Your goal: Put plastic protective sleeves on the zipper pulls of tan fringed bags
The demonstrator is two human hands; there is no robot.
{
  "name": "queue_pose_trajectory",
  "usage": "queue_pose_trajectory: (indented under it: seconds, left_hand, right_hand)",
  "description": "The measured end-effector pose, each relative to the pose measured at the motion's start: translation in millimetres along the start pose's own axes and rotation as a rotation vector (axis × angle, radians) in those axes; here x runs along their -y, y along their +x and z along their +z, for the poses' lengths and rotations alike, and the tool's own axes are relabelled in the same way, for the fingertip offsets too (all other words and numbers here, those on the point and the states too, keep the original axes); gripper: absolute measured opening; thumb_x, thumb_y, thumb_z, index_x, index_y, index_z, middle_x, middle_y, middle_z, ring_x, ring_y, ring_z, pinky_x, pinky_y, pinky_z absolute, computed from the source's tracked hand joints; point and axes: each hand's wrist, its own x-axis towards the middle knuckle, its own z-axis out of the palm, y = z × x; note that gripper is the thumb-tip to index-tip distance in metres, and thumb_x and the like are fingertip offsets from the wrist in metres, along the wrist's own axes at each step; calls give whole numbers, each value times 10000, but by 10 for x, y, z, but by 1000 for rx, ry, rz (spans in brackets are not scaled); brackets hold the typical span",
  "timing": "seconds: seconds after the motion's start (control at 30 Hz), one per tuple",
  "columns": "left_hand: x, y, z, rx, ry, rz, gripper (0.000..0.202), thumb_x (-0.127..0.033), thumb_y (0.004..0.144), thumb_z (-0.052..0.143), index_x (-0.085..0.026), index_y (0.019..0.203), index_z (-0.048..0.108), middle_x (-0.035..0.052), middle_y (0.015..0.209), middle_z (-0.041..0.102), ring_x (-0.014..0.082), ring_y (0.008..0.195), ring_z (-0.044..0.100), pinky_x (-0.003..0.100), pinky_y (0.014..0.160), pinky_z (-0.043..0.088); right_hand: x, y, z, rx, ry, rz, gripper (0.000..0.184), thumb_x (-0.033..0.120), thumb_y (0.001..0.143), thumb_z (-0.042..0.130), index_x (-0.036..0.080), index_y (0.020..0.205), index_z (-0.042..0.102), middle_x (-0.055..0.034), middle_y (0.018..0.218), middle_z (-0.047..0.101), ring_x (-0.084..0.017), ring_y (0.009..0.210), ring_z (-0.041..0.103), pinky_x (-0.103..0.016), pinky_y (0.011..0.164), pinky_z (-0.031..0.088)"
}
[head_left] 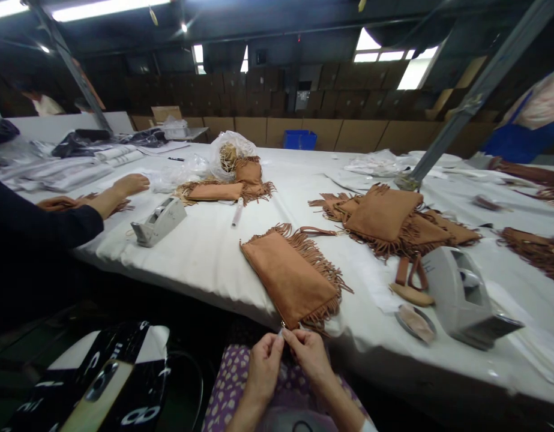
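At the table's near edge, my left hand (264,367) and my right hand (309,355) pinch a small metal zipper pull (282,327) at the corner of a tan suede fringed clutch (288,279). The clutch lies flat on the white cloth-covered table (200,270), its fringe running along one long side and its lower end. A thin tan strap extends from its far end. My fingers hide the zipper's end.
A co-worker's hands (130,185) rest among tan pieces at left. Grey tape dispensers (159,222) (461,294) stand on the table. Fringed suede bags (385,219) lie piled to the right, and others (218,191) lie ahead beside plastic wrap. A phone (101,390) lies at lower left.
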Motion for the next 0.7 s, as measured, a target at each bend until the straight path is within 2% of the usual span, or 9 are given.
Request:
queue_pose_trajectory:
  seconds: [0.1, 0.17, 0.27, 0.33, 0.4, 0.47, 0.53, 0.63, 0.7]
  left_hand:
    - [-2, -34, -6, -166, 138, 33, 450, -474, 827, 565, -148, 1135, 600, -11, 578, 597, 170, 556, 557, 250, 583, 423]
    - [-19, -45, -27, -177, 209, 107, 448, -417, 827, 581, -190, 1213, 586, 35, 679, 670, 208, 662, 620, 279, 668, 458]
    - [-61, -36, -48, -94, 261, 191, 313, -367, 843, 563, -233, 1092, 697, 117, 938, 729, 250, 906, 647, 310, 844, 456]
    - [-89, -19, -37, -89, 225, 172, 278, -365, 840, 566, -229, 1019, 731, 116, 988, 731, 250, 932, 646, 316, 871, 456]
    - [-107, 7, -9, -94, 111, 103, 266, -379, 818, 595, -203, 954, 741, 96, 938, 737, 234, 863, 651, 309, 812, 480]
    - [-108, 39, 22, -103, -51, 9, 268, -395, 781, 639, -162, 866, 741, 54, 747, 711, 184, 693, 622, 271, 678, 483]
    - [-95, 74, 40, -111, -245, -83, 261, -385, 728, 700, -128, 764, 723, -5, 577, 610, 119, 559, 539, 217, 565, 438]
    - [-69, 117, 32, -64, -543, -243, 234, -312, 654, 780, -105, 657, 672, -42, 518, 517, 58, 483, 466, 156, 468, 371]
    - [-64, 134, 7, -26, -713, -406, 204, -235, 639, 796, -95, 660, 648, -50, 522, 502, 25, 421, 420, 126, 398, 314]
  right_hand:
    - [7, -3, 17, -8, 19, -2, 505, 630, 682, 620, 155, 522, 558, 47, 454, 397, -81, 451, 298, -237, 430, 213]
    - [9, 2, 22, -9, 22, -4, 504, 627, 685, 618, 152, 521, 570, 48, 451, 389, -82, 456, 291, -238, 433, 211]
    - [13, 17, 17, -7, 17, -20, 493, 602, 697, 611, 152, 504, 562, 52, 455, 367, -82, 467, 285, -238, 447, 218]
    - [21, 27, 2, -1, 3, -29, 491, 591, 697, 610, 151, 488, 553, 51, 463, 362, -83, 474, 288, -238, 458, 225]
    - [33, 35, -24, 20, -13, -33, 489, 583, 701, 607, 146, 487, 559, 50, 466, 373, -83, 477, 296, -238, 464, 235]
    - [40, 42, -58, 61, -16, -35, 486, 576, 712, 598, 143, 493, 566, 50, 452, 382, -81, 466, 303, -233, 456, 239]
    - [37, 49, -91, 115, 2, -31, 476, 568, 719, 592, 146, 502, 565, 49, 442, 398, -80, 450, 319, -224, 440, 243]
    - [23, 54, -130, 175, 42, -34, 441, 546, 718, 597, 151, 525, 563, 41, 464, 440, -81, 444, 358, -211, 431, 263]
    - [22, 47, -146, 198, 55, -50, 423, 532, 726, 598, 147, 552, 583, 34, 488, 465, -85, 460, 385, -207, 440, 286]
